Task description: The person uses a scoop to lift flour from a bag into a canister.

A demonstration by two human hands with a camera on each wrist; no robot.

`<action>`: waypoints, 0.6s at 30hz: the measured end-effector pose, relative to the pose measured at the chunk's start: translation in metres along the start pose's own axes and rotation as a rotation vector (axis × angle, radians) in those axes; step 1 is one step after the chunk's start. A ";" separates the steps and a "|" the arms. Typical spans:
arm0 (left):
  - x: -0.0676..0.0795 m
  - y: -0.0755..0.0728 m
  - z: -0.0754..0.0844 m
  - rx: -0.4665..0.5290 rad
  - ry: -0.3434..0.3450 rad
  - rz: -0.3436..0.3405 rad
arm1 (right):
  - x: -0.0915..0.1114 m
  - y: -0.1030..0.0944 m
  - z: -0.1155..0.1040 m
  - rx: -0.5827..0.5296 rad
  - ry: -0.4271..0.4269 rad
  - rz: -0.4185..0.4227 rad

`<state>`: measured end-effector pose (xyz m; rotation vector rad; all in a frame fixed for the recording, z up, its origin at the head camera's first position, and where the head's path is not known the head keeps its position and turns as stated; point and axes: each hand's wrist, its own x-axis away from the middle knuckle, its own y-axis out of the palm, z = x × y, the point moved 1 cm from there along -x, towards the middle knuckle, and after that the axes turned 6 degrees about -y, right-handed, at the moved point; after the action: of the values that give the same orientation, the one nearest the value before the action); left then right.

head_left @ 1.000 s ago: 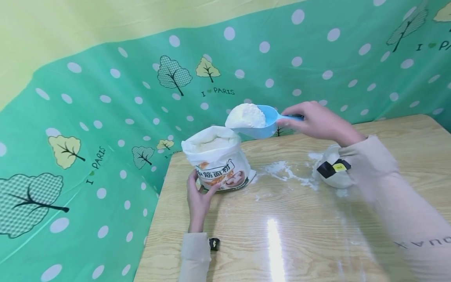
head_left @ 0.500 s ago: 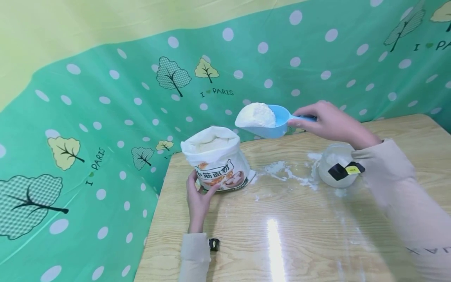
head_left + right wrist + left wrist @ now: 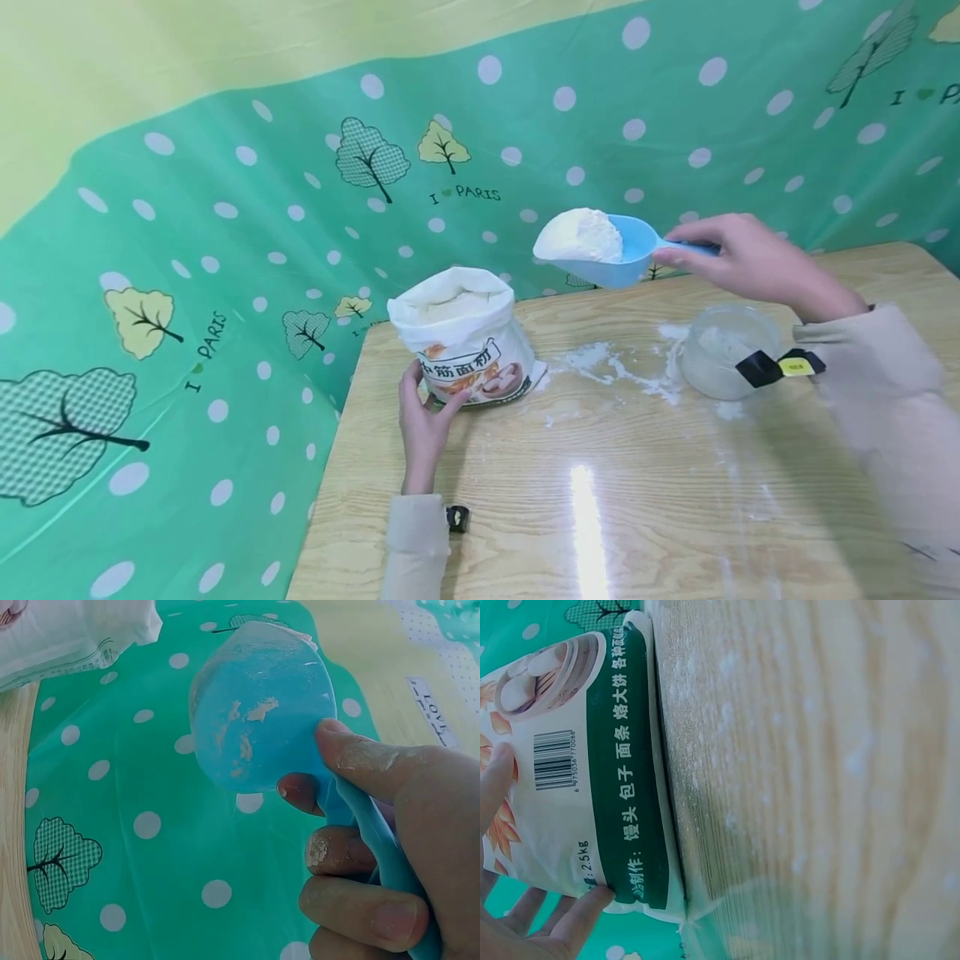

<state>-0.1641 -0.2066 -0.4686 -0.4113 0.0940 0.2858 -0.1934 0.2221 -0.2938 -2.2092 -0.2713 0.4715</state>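
Observation:
In the head view my right hand grips the handle of a light blue scoop, raised above the table. White flour is heaped in its front. The right wrist view shows the scoop's underside with flour stuck to it, and flour on my fingers. My left hand holds the lower left of a white flour bag, thumb on its printed front and fingers round the side. The bag stands upright, its top rolled back, flour showing inside. A clear bowl stands below my right forearm, partly covered by the wrist strap.
Spilled flour lies on the wooden table between bag and bowl. A green dotted curtain hangs close behind the table and along its left side. A black wrist device sits at my left cuff.
My right hand has moved the loaded scoop rightward, away from the bag's mouth and slightly up. More of the bowl shows now. My left hand and the bag have stayed put.

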 end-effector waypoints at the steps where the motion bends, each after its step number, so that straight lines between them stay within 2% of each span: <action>1: 0.000 0.000 0.000 0.004 0.002 -0.001 | 0.001 -0.001 0.002 0.000 0.006 0.002; 10: 0.001 0.002 0.001 0.006 -0.016 -0.006 | 0.018 -0.012 0.020 -0.009 0.060 0.003; 18: -0.001 0.001 0.003 0.002 -0.047 0.009 | 0.027 -0.018 0.029 -0.009 0.058 0.035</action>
<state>-0.1649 -0.2044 -0.4663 -0.4018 0.0498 0.3044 -0.1817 0.2631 -0.3033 -2.2356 -0.2050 0.4255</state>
